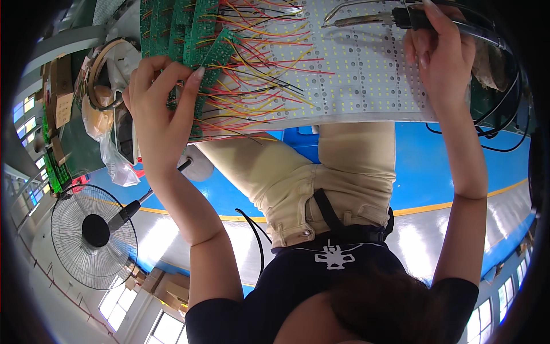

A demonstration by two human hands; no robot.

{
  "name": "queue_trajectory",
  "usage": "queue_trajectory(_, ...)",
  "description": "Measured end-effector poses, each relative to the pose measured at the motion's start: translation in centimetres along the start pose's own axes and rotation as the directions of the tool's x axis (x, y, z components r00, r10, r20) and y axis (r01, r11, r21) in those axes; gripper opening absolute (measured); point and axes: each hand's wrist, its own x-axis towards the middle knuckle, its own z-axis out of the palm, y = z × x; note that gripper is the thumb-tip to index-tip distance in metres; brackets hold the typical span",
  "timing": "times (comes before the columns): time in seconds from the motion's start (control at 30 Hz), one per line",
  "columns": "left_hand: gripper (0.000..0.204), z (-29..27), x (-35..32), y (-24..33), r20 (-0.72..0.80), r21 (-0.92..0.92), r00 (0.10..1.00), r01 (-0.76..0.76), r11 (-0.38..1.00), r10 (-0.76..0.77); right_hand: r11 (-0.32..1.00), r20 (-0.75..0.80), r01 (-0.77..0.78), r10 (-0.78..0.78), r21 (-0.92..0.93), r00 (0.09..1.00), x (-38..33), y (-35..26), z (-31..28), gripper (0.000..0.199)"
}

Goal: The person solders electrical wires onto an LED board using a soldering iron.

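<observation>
My right hand (447,63) grips a soldering iron (366,20) by its black handle. Its dark metal tip points left over a white panel (344,74), with a thin curved metal tube alongside. At the left end of that panel lie several green circuit boards (200,34) in rows, with red, yellow and black wires (263,74) fanning out to the right. My left hand (163,97) is closed around the near boards, thumb and fingertips at their edge. The fingers partly cover these boards.
Black cables (510,109) run from the iron down the right side. Left of the boards are a round hoop (103,74) and a clear plastic bag (117,163). A standing fan (94,232) is at lower left. My legs (355,149) are below the panel's near edge.
</observation>
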Motion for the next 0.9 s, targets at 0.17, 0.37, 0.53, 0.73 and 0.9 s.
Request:
queue_trajectory(0.17, 0.014, 0.4, -0.7, 0.3, -0.15, -0.088, 0.988, 0.027, 0.996, -0.04, 0.996, 0.049, -0.081, 0.08, 0.022, 0.996, 0.5, 0.8, -1.3, 0.017)
queue_trajectory(0.37, 0.017, 1.6, -2.3, 2.1, -0.237, -0.117, 0.955, 0.154, 0.981, -0.178, 0.998, 0.062, -0.066, 0.064, 0.025, 0.996, 0.6, 1.1, -1.3, 0.016)
queue_trajectory(0.53, 0.017, 1.2, -2.4, 2.4, -0.272, -0.098, 0.943, 0.173, 0.98, -0.194, 1.0, 0.09, -0.023, 0.022, 0.015, 0.996, 0.3, 0.8, -0.7, 0.016)
queue_trajectory(0.73, 0.015, 1.9, -2.8, 2.6, -0.246, -0.065, 0.934, 0.252, 0.965, -0.26, 0.896, 0.228, -0.208, 0.124, 0.392, 0.966, 1.9, 3.1, -3.1, 0.017)
queue_trajectory(0.9, 0.013, 2.3, -3.0, 2.6, -0.313, 0.06, 0.924, 0.249, 0.967, -0.219, 0.998, 0.109, 0.041, -0.034, -0.056, 0.993, 0.4, 0.8, -0.8, 0.017)
